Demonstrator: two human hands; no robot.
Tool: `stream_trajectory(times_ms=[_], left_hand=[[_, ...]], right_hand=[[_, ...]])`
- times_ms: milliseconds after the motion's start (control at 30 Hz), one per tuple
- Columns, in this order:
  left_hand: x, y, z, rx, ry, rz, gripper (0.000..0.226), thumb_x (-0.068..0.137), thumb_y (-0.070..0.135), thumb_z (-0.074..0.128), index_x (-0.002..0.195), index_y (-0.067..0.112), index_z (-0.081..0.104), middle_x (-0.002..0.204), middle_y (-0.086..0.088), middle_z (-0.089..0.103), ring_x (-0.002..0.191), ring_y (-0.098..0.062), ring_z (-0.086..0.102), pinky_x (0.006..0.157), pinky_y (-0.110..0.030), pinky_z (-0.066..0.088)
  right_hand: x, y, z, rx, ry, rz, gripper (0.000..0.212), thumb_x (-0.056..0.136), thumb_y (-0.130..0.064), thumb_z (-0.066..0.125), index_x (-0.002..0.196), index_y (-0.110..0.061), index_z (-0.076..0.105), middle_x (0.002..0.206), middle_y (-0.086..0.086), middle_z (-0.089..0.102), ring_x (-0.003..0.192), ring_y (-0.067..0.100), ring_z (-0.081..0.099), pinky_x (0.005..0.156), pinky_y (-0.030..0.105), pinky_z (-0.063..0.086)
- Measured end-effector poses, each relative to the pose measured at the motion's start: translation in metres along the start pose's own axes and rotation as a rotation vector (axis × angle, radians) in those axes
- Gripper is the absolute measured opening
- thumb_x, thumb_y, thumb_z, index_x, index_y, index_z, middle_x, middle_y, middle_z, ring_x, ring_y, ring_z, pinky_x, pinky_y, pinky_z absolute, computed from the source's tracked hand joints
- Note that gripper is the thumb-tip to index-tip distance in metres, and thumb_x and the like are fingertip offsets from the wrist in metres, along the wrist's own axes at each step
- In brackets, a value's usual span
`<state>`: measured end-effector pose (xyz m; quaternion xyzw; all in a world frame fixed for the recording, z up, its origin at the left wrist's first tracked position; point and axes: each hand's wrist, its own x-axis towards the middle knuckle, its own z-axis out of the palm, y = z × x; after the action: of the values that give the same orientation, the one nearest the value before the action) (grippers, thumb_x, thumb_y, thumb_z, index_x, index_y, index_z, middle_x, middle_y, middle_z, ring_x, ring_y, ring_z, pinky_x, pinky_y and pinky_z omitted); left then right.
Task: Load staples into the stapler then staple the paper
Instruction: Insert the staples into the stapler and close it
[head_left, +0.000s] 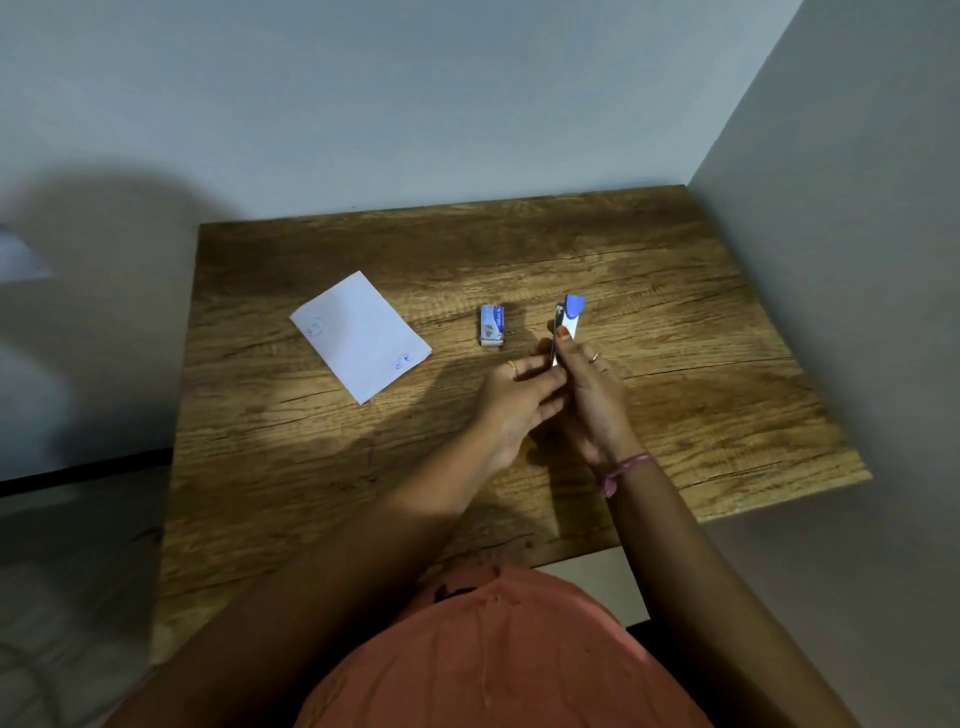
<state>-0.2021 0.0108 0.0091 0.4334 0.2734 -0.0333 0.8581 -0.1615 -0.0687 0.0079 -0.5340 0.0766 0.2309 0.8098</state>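
Only unreadable blue staple box (491, 325) print.

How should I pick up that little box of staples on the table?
Pinch the staple box by its two long sides, coming straight down from above. It lies flat on the table, narrow, with free space all around. The near end looks slightly open, so keep it level.

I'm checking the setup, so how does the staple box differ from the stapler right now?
The staple box lies on the table untouched; the stapler is held up by both hands. The box is short and squat; the stapler is longer and slimmer, standing nearly upright. Both are blue and white.
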Motion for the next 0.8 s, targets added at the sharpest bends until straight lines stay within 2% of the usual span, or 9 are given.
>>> stream_trajectory(times_ms=[100, 167, 267, 333, 400, 500, 667, 733, 800], left_hand=[[-0.002, 0.0, -0.011, 0.123, 0.006, 0.0, 0.033, 0.087, 0.003, 0.064, 0.119, 0.007, 0.055, 0.109, -0.008, 0.063, 0.087, -0.013, 0.066, 0.072, -0.023, 0.058], [-0.005, 0.003, -0.021, 0.205, 0.045, 0.028, 0.031, 0.087, 0.005, 0.064, 0.116, 0.012, 0.055, 0.104, -0.001, 0.062, 0.081, -0.01, 0.066, 0.066, -0.02, 0.057], [-0.007, 0.009, -0.041, 0.412, 0.12, 0.139, 0.024, 0.089, 0.009, 0.061, 0.11, 0.019, 0.06, 0.104, 0.006, 0.063, 0.087, -0.008, 0.064, 0.068, -0.02, 0.056], [-0.007, 0.015, -0.055, 0.531, 0.189, 0.219, 0.019, 0.089, 0.012, 0.061, 0.106, 0.022, 0.062, 0.102, 0.008, 0.063, 0.089, -0.005, 0.061, 0.075, -0.025, 0.055], [-0.005, 0.021, -0.068, 0.603, 0.253, 0.284, 0.018, 0.089, 0.013, 0.06, 0.104, 0.023, 0.063, 0.097, 0.012, 0.063, 0.085, 0.002, 0.058, 0.071, -0.019, 0.051], [-0.004, 0.03, -0.088, 0.725, 0.346, 0.37, 0.02, 0.089, 0.013, 0.061, 0.108, 0.019, 0.065, 0.103, 0.01, 0.065, 0.085, 0.004, 0.055, 0.07, -0.01, 0.041], [-0.005, 0.043, -0.119, 0.793, 0.504, 0.47, 0.021, 0.088, 0.013, 0.062, 0.109, 0.015, 0.066, 0.117, -0.003, 0.062, 0.09, -0.007, 0.058, 0.075, -0.018, 0.045], [-0.007, 0.047, -0.129, 0.802, 0.581, 0.513, 0.026, 0.088, 0.007, 0.059, 0.113, 0.013, 0.064, 0.125, -0.009, 0.053, 0.104, -0.019, 0.058, 0.086, -0.027, 0.05], [-0.008, 0.049, -0.139, 0.792, 0.676, 0.526, 0.032, 0.087, 0.005, 0.057, 0.117, 0.013, 0.06, 0.131, -0.012, 0.043, 0.117, -0.024, 0.049, 0.098, -0.038, 0.046]], right_hand=[[0.008, 0.002, 0.0, -0.061, 0.05, -0.036, 0.013, 0.091, -0.015, 0.061, 0.079, -0.013, 0.065, 0.076, 0.0, 0.07, 0.071, 0.01, 0.066, 0.065, 0.022, 0.055], [0.017, 0.002, -0.002, -0.146, 0.098, -0.075, 0.014, 0.088, -0.016, 0.066, 0.074, -0.014, 0.065, 0.071, -0.001, 0.07, 0.069, 0.011, 0.065, 0.068, 0.027, 0.053], [0.036, 0.004, -0.01, -0.417, 0.213, -0.184, 0.009, 0.083, -0.022, 0.072, 0.086, -0.014, 0.07, 0.081, 0.002, 0.071, 0.079, 0.015, 0.064, 0.08, 0.038, 0.052], [0.049, 0.005, -0.014, -0.668, 0.3, -0.237, 0.021, 0.081, -0.029, 0.073, 0.096, -0.015, 0.071, 0.083, -0.004, 0.07, 0.082, 0.012, 0.065, 0.078, 0.035, 0.053], [0.057, 0.005, -0.016, -0.892, 0.359, -0.262, 0.03, 0.079, -0.035, 0.073, 0.102, -0.015, 0.069, 0.085, -0.008, 0.068, 0.083, 0.01, 0.063, 0.069, 0.024, 0.049], [0.064, 0.007, -0.014, -1.113, 0.36, -0.295, 0.039, 0.079, -0.036, 0.072, 0.108, -0.01, 0.069, 0.097, 0.004, 0.071, 0.082, 0.012, 0.058, 0.072, 0.024, 0.043], [0.068, 0.008, -0.007, -1.212, 0.381, -0.261, 0.046, 0.079, -0.037, 0.071, 0.117, -0.012, 0.066, 0.113, 0.01, 0.067, 0.102, 0.023, 0.063, 0.086, 0.038, 0.052], [0.067, 0.007, -0.006, -1.247, 0.375, -0.247, 0.049, 0.079, -0.038, 0.071, 0.12, -0.012, 0.064, 0.116, 0.011, 0.064, 0.106, 0.025, 0.061, 0.091, 0.042, 0.051], [0.065, 0.006, -0.002, -1.291, 0.393, -0.224, 0.054, 0.078, -0.039, 0.072, 0.123, -0.013, 0.06, 0.123, 0.011, 0.059, 0.113, 0.027, 0.056, 0.096, 0.045, 0.047]])
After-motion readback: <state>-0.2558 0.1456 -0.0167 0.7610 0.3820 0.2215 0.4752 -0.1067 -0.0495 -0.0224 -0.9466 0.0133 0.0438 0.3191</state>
